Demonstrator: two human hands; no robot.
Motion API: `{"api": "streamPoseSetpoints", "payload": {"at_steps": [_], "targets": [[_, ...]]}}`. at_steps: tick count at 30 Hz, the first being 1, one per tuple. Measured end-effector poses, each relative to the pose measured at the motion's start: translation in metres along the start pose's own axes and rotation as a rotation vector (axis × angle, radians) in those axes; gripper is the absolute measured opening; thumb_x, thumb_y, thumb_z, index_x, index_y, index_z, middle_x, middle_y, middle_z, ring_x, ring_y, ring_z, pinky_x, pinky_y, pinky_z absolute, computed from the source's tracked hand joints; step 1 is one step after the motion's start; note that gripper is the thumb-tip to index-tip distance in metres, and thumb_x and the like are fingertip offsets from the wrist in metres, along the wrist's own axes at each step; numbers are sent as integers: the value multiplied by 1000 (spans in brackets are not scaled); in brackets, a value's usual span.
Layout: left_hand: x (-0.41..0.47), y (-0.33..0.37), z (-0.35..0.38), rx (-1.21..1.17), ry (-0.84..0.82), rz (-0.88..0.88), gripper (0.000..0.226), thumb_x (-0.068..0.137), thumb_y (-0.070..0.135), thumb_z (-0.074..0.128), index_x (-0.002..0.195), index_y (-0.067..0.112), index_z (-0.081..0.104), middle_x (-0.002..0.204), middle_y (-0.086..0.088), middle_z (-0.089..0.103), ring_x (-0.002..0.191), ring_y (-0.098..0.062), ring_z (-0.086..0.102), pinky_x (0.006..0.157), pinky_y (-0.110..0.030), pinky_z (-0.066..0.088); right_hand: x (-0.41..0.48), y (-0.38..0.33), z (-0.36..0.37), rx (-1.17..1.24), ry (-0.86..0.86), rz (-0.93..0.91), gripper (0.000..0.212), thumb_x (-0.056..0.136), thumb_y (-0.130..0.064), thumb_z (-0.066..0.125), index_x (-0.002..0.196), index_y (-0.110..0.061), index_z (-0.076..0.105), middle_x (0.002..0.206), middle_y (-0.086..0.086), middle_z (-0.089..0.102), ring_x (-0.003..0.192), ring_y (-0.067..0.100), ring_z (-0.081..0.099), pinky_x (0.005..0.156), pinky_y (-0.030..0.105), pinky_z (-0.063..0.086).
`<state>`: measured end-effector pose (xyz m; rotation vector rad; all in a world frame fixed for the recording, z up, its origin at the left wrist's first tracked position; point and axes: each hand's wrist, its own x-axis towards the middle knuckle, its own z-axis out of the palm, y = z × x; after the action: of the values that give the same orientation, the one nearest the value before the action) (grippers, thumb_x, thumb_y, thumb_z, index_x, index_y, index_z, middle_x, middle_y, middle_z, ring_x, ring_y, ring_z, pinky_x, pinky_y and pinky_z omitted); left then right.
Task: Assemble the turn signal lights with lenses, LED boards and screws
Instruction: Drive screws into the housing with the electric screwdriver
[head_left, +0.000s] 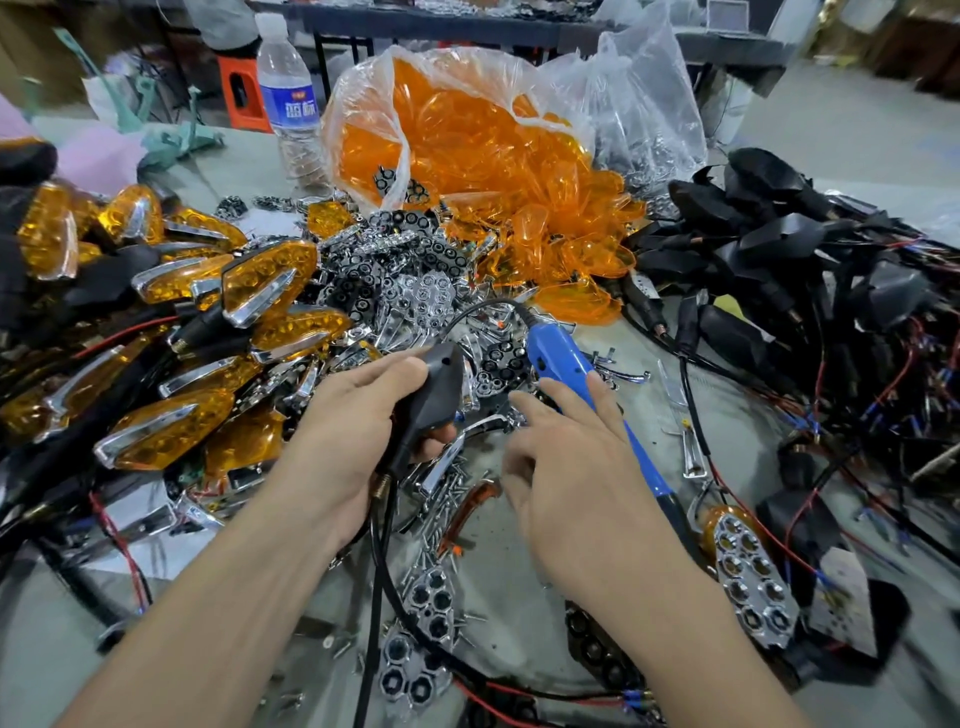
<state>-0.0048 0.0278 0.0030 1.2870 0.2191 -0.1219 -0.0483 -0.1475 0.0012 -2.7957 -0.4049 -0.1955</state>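
One black plastic turn signal housing (441, 389) sits at the middle of the table (727, 395), gripped by the left hand (363, 415). Its fingers (405, 371) curl over the shell, and the black lead hangs down towards the near edge. Just right of it, the right hand (561, 457) is spread with fingers (597, 389) straight, one lying across the single blue electric screwdriver (561, 358), whose shaft runs on under the hand.

Below the hands lies a scatter of small silver screws (447, 493), too many to count. Three chrome honeycomb reflectors show near: two (431, 597) beside the lead and one seated in an amber lens (753, 577) at the right.

Behind the housing a heap of chrome and black inserts (415, 280) crowds the hands. On the left is a pile of finished amber-and-chrome lights (260, 280), well over ten. At the right is a tangle of black housings with red and black wires (779, 249).

Far off stand two plastic bags, one full of loose orange lenses (467, 135) and one clear (639, 104). One clear water bottle with a blue label (288, 98) stands left of them.
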Motion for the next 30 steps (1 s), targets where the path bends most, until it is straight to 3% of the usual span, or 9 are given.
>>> {"api": "streamPoseSetpoints", "payload": {"at_steps": [2,3,7,10,13,17,22,25,30], "targets": [[-2,1,2,33,4,8,20,102,12,61,111,18,77,86,-17,79,58,-27,70,41,-25,51,0,-3,0,138,182,47,22,93,-20,66,76,-26,54,105,-10,70,115,4,49,119,19,12],[-3,0,3,44,6,12,21,101,11,61,112,19,77,87,-15,79,57,-26,70,41,-25,51,0,-5,0,195,266,80,20,94,-20,65,78,-27,55,87,-12,66,96,4,47,106,23,27],[-6,-1,7,51,-6,18,24,101,10,60,116,21,76,86,-11,80,55,-24,70,40,-23,49,-2,-7,2,347,282,149,17,100,-29,54,84,-30,50,63,-5,57,69,15,47,75,38,43],[-5,-1,9,56,-1,24,25,101,9,61,117,20,76,87,-13,80,55,-24,70,39,-23,48,-1,-4,3,456,273,164,17,93,-26,63,80,-27,51,59,-8,55,52,16,47,55,29,40],[-5,-1,8,55,1,31,24,100,9,63,116,21,77,91,-15,80,56,-27,70,39,-23,49,1,-2,5,498,268,178,16,84,-18,69,78,-23,55,58,-5,54,51,16,46,53,25,37],[-5,-4,8,63,-12,57,23,99,10,66,115,22,78,92,-14,80,56,-27,70,41,-24,50,5,1,3,598,280,220,14,81,-13,73,77,-25,67,58,-8,63,52,13,59,53,30,51],[-3,-10,9,93,-21,83,23,98,12,68,112,28,79,93,-12,80,60,-23,69,42,-26,52,11,3,-4,1105,278,295,31,89,8,69,78,-19,80,70,2,77,64,17,77,56,20,57],[-4,-11,10,80,-27,83,24,98,11,68,113,27,78,95,-14,79,61,-23,70,42,-26,51,16,1,-6,1301,264,350,36,92,13,63,77,-14,80,75,11,78,65,21,76,57,21,55],[-4,-11,11,55,-23,99,24,97,12,68,115,25,77,90,-11,80,64,-20,73,48,-28,56,25,-3,-7,1367,286,392,27,93,6,67,78,-12,79,71,11,75,54,15,63,51,19,47]]}}
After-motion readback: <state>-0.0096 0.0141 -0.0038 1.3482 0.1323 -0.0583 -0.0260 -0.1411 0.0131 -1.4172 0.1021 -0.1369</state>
